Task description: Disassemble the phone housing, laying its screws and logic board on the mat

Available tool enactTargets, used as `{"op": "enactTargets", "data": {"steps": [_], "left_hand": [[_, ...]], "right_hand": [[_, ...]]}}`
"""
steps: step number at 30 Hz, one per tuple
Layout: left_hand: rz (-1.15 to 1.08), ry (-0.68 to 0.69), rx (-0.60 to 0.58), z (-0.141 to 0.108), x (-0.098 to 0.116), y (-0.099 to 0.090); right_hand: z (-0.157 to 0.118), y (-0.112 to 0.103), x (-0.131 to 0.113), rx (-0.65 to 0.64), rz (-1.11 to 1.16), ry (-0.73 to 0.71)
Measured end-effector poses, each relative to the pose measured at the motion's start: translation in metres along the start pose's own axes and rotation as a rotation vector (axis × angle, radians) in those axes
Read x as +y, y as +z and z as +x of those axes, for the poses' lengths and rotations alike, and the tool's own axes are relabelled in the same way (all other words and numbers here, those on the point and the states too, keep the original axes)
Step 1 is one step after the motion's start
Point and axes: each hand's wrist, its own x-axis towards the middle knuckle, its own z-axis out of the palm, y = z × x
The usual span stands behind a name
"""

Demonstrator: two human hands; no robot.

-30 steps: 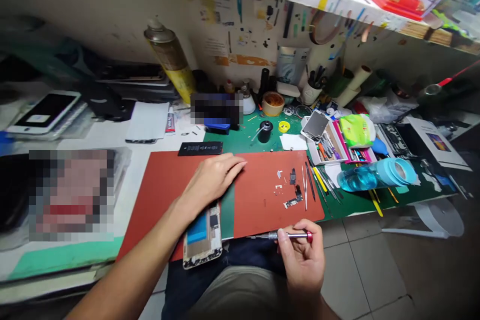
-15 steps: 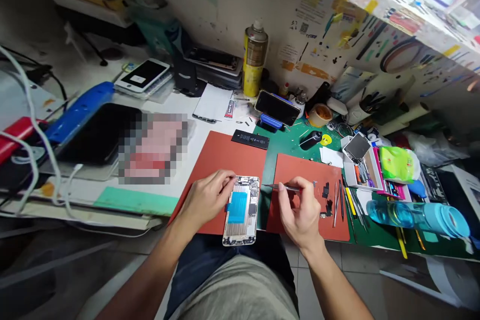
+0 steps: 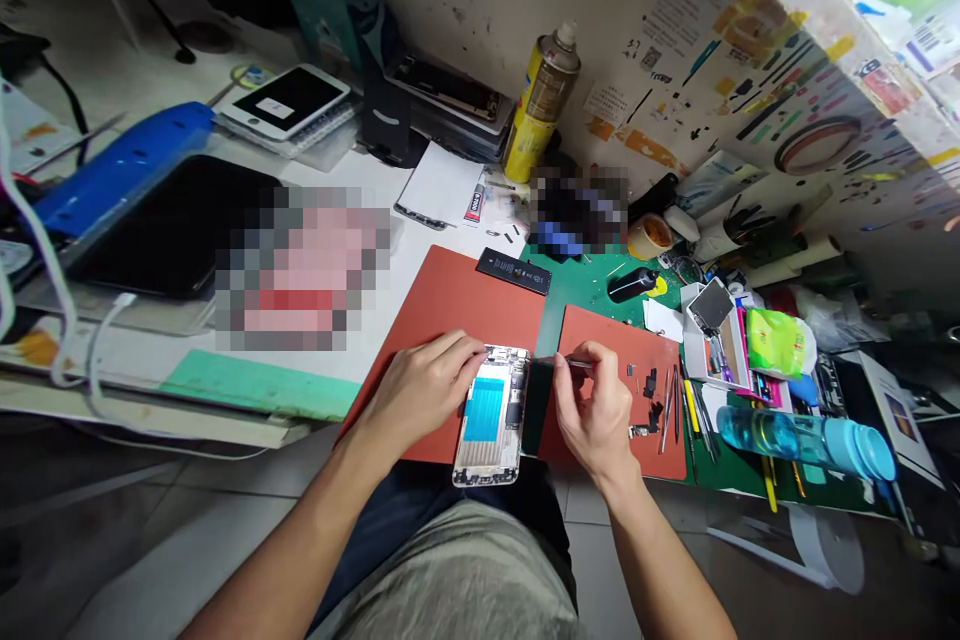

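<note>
An opened phone housing (image 3: pixel 491 420) with a blue strip inside lies at the front edge of the left red mat (image 3: pixel 442 305). My left hand (image 3: pixel 427 385) has its fingertips pinched at the housing's upper left corner; it seems to grip the housing there. To the right, over the second red mat (image 3: pixel 664 455), my right hand (image 3: pixel 596 405) is closed round a thin tool (image 3: pixel 577 363), apart from the housing. A black battery (image 3: pixel 514 270) rests at the top of the left mat. Small black parts (image 3: pixel 651 400) lie right of my right hand.
Tweezers and pens (image 3: pixel 694 410) lie right of the mats, beside a blue bottle (image 3: pixel 806 440) and a white box of tools (image 3: pixel 712 330). A spray can (image 3: pixel 540 105) stands at the back. A black tablet (image 3: pixel 176 225) and white cable (image 3: pixel 97 340) are on the left.
The view has turned and shifted, so the scene appears tilted. My right hand's tool now points less visibly toward the housing. My left hand stays at the housing's corner.
</note>
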Motion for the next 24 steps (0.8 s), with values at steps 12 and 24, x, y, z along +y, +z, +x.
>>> {"op": "enactTargets", "data": {"steps": [12, 24], "left_hand": [[0.043, 0.031, 0.006, 0.0002, 0.0000, 0.0010], [0.058, 0.033, 0.010, -0.0007, 0.0002, 0.0010]], "right_hand": [[0.0012, -0.0011, -0.0014, -0.008, -0.026, -0.028], [0.0017, -0.0007, 0.0005, -0.044, -0.068, -0.041]]}}
